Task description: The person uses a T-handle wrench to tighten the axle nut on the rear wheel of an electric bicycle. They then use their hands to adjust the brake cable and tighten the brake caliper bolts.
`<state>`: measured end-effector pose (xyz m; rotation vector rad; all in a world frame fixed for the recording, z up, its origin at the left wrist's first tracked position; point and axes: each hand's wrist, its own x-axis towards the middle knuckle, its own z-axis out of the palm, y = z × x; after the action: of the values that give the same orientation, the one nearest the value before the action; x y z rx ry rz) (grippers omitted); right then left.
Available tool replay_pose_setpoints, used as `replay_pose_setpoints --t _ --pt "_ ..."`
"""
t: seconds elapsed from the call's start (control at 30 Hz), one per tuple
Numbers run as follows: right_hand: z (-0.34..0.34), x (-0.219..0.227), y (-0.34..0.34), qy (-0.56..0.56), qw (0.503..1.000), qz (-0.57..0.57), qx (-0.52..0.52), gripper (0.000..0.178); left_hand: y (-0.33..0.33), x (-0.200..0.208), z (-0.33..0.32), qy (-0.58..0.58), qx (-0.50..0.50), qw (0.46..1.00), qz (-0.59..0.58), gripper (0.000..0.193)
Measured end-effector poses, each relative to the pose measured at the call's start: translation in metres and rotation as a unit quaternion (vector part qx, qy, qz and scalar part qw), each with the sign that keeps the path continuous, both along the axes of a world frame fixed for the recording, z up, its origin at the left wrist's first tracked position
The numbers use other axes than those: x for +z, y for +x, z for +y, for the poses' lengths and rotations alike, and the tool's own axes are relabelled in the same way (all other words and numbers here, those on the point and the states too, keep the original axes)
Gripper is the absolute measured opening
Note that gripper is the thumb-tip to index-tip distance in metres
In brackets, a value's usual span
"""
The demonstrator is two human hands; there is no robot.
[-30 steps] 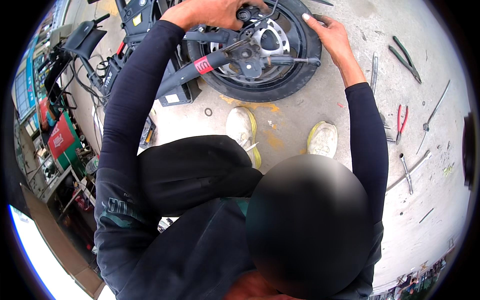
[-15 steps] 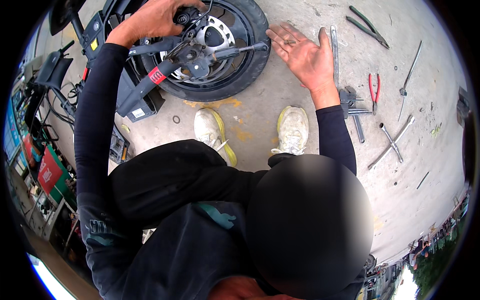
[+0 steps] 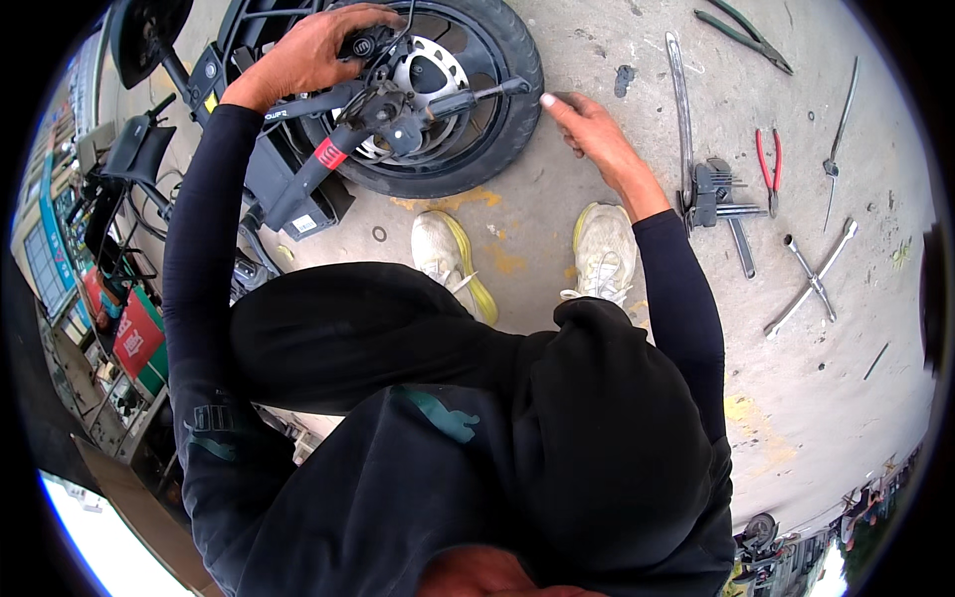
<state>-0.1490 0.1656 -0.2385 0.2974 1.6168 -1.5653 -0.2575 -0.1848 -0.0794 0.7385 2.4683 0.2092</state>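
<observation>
A motorbike lies on its side at the upper left, its wheel's black tyre (image 3: 522, 124) close to my feet. My left hand (image 3: 323, 48) curls over the black brake caliper (image 3: 360, 46) beside the drilled brake disc (image 3: 456, 68); some fingertips are hidden behind it. The fork leg (image 3: 298, 184) with a red band runs below that hand. To the right of the tyre my right hand (image 3: 595, 134) is turned over, its fingers curled under and the thumb near the tread. Whatever those fingers hold is hidden from me.
Right of me on the concrete lie a long tyre lever (image 3: 680, 109), a hex key set (image 3: 708, 189), a hammer-like tool (image 3: 741, 244), red-handled pliers (image 3: 771, 174), larger pliers (image 3: 751, 38), a thin rod tool (image 3: 834, 164) and a cross wrench (image 3: 814, 281). A small ring (image 3: 379, 234) lies near my left shoe (image 3: 448, 259).
My right hand was palm up with a small bolt-like piece on its fingers; it has turned over and its fingers have curled. My left hand stays at the caliper. The view has shifted slightly.
</observation>
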Motion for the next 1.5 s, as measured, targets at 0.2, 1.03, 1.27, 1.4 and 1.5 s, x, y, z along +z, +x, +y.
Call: replay_pose_setpoints --t 0.2,1.03,1.27,1.4,1.5 --pt "-0.037 -0.051 0.029 -0.143 0.989 -0.008 0.024 0.078 0.000 0.012 0.020 -0.042 0.035 0.996 -0.064 0.071" --pt "-0.048 -0.027 0.053 -0.137 0.988 0.050 -0.050 0.053 -0.001 -0.005 0.056 0.144 0.419 0.874 -0.197 0.033" --pt "-0.074 0.006 0.059 -0.030 0.994 0.107 0.017 0.050 0.009 0.008 0.018 0.172 0.457 0.845 -0.218 0.030" --pt "-0.082 0.014 0.068 -0.079 0.982 0.170 -0.028 0.055 0.021 0.030 0.011 0.193 0.465 0.833 -0.231 0.030" --pt "-0.067 0.038 0.046 -0.033 0.984 0.163 0.060 0.056 0.030 0.043 0.008 0.173 0.448 0.846 -0.229 0.030"
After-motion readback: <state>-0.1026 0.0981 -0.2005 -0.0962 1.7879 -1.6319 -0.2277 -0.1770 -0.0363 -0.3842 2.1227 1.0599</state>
